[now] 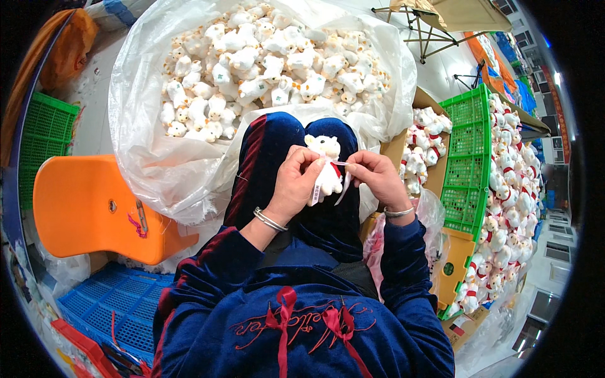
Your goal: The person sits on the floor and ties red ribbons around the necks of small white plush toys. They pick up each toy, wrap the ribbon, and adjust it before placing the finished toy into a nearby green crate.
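Observation:
A small white plush animal (322, 145) stands upright above my lap, its head toward the far side. My left hand (296, 178) is closed around its left side, the thumb at the neck. A thin pale ribbon (340, 163) crosses the neck, and my right hand (378, 177) pinches it on the right. One pale tail of the ribbon hangs below the right fingers. Red cloth (336, 169) shows on the toy's chest, and a white strip with print hangs along its lower left. My left fingertips are partly hidden behind the toy.
A big clear plastic bag (135, 82) full of white plush toys lies ahead. On the right, a cardboard box (433, 179) and a green crate (466, 157) hold toys with red scarves. An orange stool (94, 208) and blue crate (120, 299) are at left.

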The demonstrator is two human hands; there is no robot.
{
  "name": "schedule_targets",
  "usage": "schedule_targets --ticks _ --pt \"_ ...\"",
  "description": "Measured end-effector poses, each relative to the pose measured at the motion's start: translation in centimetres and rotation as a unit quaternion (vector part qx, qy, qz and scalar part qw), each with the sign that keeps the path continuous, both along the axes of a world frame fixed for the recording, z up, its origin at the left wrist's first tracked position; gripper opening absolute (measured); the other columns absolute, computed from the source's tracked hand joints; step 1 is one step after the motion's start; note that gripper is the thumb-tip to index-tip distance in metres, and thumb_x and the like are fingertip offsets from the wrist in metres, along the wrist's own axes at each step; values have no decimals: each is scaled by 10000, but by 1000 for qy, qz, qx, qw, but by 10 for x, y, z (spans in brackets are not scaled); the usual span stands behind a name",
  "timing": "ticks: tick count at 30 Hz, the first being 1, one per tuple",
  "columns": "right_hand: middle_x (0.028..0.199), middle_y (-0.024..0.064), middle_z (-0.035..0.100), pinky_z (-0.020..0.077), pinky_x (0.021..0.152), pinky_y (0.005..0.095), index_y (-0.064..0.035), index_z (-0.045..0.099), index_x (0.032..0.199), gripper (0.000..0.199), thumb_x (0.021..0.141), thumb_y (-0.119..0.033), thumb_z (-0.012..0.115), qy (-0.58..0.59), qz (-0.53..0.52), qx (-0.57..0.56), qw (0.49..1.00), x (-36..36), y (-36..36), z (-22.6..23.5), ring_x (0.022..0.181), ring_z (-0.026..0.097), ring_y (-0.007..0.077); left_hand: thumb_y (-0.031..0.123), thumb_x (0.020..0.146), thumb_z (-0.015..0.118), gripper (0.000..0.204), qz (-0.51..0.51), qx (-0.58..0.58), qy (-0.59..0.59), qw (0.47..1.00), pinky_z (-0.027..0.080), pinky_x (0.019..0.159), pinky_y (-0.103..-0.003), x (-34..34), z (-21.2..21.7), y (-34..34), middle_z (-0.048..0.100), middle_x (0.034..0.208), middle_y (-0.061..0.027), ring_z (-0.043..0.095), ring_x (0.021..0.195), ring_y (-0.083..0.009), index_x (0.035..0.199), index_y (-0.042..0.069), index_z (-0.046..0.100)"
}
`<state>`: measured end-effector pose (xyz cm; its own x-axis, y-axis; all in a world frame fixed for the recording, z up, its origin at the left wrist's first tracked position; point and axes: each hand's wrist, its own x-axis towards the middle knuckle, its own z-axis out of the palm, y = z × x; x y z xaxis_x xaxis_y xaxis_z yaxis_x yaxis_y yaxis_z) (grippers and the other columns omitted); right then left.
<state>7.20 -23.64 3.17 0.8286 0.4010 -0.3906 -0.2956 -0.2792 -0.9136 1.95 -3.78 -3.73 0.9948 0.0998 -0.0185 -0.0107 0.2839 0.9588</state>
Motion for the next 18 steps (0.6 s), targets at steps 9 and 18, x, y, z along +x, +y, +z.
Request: schedule_targets --ticks 9,18 --pt "957 -2 675 537 760 195 -20 635 1117 226 917 -25 741 23 17 78 997 6 16 12 860 653 55 140 935 739 119 -29 51 0 998 454 758 -238 5 12 7 560 944 -12 535 837 -87 962 25 733" --pt "879 -22 668 485 665 194 0 668 1045 167 910 -46 753 -84 12 -37 996 -1 26 17 774 588 21 133 900 776 121 -41 63 1 997 427 691 -216 8 14 10 540 919 -4 500 773 -73 952 26 755"
